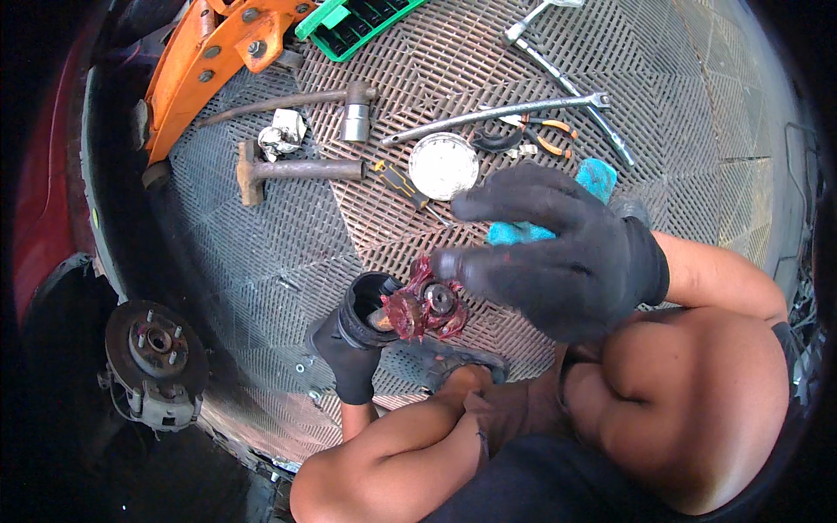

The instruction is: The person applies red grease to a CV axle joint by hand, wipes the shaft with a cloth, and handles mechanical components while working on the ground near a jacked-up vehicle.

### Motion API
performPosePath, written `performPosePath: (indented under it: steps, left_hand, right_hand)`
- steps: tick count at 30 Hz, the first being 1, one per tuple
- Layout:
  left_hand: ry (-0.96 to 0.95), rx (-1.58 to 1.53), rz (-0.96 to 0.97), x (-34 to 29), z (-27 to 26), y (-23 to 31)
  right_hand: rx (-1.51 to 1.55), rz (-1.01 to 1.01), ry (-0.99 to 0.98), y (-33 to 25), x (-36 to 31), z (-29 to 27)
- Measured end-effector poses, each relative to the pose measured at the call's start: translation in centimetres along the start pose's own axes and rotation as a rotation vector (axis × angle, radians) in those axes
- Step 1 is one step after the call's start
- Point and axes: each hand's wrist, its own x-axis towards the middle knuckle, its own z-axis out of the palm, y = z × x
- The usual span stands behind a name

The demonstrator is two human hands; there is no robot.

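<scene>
My left hand (pixel 350 364), in a black glove, is closed around a black rubber boot (pixel 359 301), its wide mouth turned up. Out beside that mouth sticks a tripod-shaped joint (pixel 425 307) thickly coated in dark red grease; a round roller shows on it. My right hand (pixel 567 253), also gloved in black, is spread just right of the joint with its fingers apart and nothing seen in it. One of its fingertips is close to the greasy joint; whether they touch I cannot tell. Partly under the right hand lies a blue cloth (pixel 597 179).
Ahead on the plastic grate floor lie two hammers (pixel 305 169), a socket (pixel 355 122), a screwdriver (pixel 399 181), a round whitish lid (pixel 444 166), pliers (pixel 545 135) and long steel wrench bars (pixel 497 118). An orange jack (pixel 209 65), green case (pixel 357 26) and brake disc (pixel 157 349) stand around.
</scene>
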Motion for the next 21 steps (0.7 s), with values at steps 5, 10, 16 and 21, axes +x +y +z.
performPosePath:
  steps: [5, 10, 16, 21]
  left_hand:
    - [-0.007, 0.001, 0.015, 0.8, 0.2, 0.1]
    - [0.004, -0.006, 0.005, 0.2, 0.0, 0.1]
    - [0.007, -0.006, 0.006, 0.0, -0.1, -0.1]
    - [0.011, -0.007, 0.01, 0.3, -0.2, 0.0]
  right_hand:
    - [0.022, -0.094, 0.074, -0.4, 0.4, 0.5]
    - [0.045, -0.051, 0.084, -0.8, 0.5, 1.0]
    - [0.059, -0.04, 0.116, -0.8, 0.9, 1.2]
    - [-0.012, -0.121, 0.098, -0.8, 0.9, 1.3]
